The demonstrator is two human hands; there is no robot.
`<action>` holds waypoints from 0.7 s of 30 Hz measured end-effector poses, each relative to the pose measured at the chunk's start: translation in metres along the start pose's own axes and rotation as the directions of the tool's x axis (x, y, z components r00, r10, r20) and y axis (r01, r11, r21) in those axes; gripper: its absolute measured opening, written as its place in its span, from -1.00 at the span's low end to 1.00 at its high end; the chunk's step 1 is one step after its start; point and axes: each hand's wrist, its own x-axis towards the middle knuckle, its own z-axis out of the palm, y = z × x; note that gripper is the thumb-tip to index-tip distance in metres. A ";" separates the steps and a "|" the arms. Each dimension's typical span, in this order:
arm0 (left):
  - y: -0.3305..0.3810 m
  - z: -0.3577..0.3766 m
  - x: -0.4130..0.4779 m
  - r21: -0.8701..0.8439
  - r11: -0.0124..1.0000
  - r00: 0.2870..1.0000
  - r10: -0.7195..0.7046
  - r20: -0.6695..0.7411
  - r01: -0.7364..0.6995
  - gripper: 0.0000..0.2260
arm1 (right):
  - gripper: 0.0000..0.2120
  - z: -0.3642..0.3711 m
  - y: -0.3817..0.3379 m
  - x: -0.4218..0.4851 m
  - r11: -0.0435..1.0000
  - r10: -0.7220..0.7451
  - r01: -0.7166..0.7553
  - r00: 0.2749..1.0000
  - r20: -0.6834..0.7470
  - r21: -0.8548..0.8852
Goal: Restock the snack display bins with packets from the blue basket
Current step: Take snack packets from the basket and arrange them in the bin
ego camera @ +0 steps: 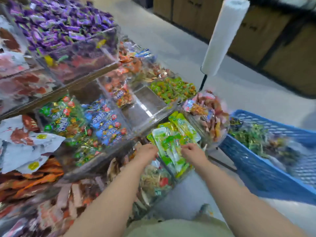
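A bunch of long green snack packets is held over the front edge of the display, just below an empty clear bin. My left hand grips the packets on their left side and my right hand pinches them on the right. The blue basket stands on the floor to the right, with dark green and brown packets inside. Clear bins around the empty one hold green sweets, blue packets and green packets.
A clear bag of orange-brown snacks sits between the display and the basket. A white roll on a black stand rises behind it. Purple packets fill the upper shelf. Wooden cabinets line the far wall across the grey floor.
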 end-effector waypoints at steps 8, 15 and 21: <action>-0.007 0.133 -0.008 -0.269 0.905 0.941 -0.293 0.170 0.331 -0.83 | -0.75 -0.112 0.169 -0.055 0.892 0.416 -0.407 0.909 -0.006 0.198; -0.018 0.226 -0.012 0.013 0.923 0.908 -0.380 0.175 0.383 -0.83 | -0.81 -0.193 0.289 -0.105 0.681 0.699 -0.694 0.711 0.076 0.234; 0.020 0.265 0.003 0.217 0.918 0.922 -0.364 0.129 0.332 -0.89 | -0.89 -0.242 0.303 -0.104 0.591 0.731 -0.682 0.678 0.070 0.430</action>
